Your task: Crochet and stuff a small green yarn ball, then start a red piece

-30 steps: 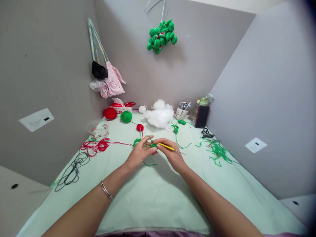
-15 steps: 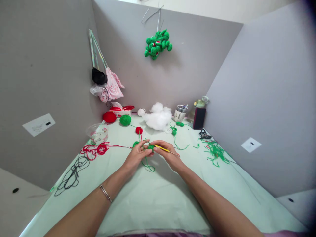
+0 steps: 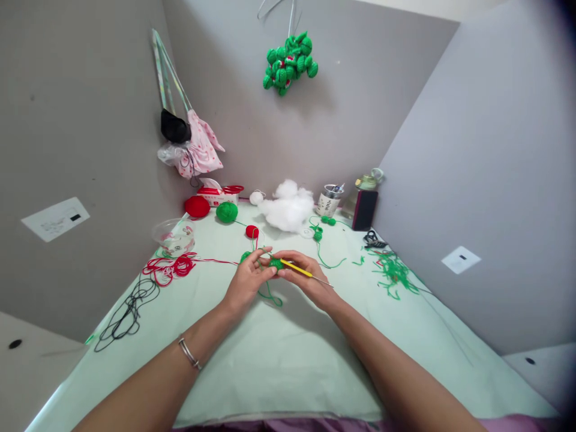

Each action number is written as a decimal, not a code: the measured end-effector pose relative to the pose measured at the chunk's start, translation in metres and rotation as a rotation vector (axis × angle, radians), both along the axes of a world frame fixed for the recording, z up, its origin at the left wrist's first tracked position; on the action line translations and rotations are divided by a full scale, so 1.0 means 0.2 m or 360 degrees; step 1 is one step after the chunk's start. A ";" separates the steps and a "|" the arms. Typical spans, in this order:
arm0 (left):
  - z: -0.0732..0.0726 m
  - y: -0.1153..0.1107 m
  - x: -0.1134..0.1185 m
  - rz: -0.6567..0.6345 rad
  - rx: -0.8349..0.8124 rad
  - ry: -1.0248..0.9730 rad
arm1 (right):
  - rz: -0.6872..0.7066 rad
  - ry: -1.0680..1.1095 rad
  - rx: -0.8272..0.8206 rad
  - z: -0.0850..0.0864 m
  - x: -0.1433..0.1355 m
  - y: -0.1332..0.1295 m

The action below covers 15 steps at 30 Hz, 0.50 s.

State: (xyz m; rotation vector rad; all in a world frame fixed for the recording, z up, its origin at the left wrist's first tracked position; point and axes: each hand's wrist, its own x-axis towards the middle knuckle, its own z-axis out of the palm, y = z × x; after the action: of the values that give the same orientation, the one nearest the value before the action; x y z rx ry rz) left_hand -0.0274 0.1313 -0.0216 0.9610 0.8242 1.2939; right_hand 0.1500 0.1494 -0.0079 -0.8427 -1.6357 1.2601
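Note:
Close together over the middle of the table, both hands work at a small green crochet piece (image 3: 276, 264). My left hand (image 3: 246, 277) pinches the piece at its left side, and green yarn (image 3: 271, 296) loops down below the fingers. In my right hand (image 3: 310, 282) is a yellow-handled crochet hook (image 3: 297, 268), its metal end sticking out toward the lower right. The hook's other end is at the green piece, where fingers partly hide it. Beyond the hands lies a small red yarn ball (image 3: 252, 231).
White stuffing (image 3: 288, 207) sits at the back, beside a pen holder (image 3: 329, 201) and a phone (image 3: 365, 210). Red yarn (image 3: 171, 269), black cord (image 3: 128, 315) and a clear bowl (image 3: 175, 237) lie left. Green yarn scraps (image 3: 393, 273) lie right. Green crocheted pieces (image 3: 290, 63) hang above.
The camera view has tilted slightly down. The crochet hook has turned a little in my right hand, more of its metal end showing. Both hands stay together at the green piece.

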 end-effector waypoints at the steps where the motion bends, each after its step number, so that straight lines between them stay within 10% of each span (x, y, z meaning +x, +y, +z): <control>1: 0.00 0.00 0.00 0.0014 -0.0002 -0.0004 | 0.0008 -0.0010 0.0013 0.00 0.00 0.00; 15: -0.03 -0.01 0.02 -0.0102 -0.0152 -0.0212 | -0.0065 -0.0079 0.0149 -0.08 -0.01 0.07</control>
State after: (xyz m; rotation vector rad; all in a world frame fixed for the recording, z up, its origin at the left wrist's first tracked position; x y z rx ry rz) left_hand -0.0229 0.1293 -0.0274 0.8100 0.7395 1.2383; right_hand 0.1479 0.1637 -0.0231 -0.8512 -1.6947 1.1336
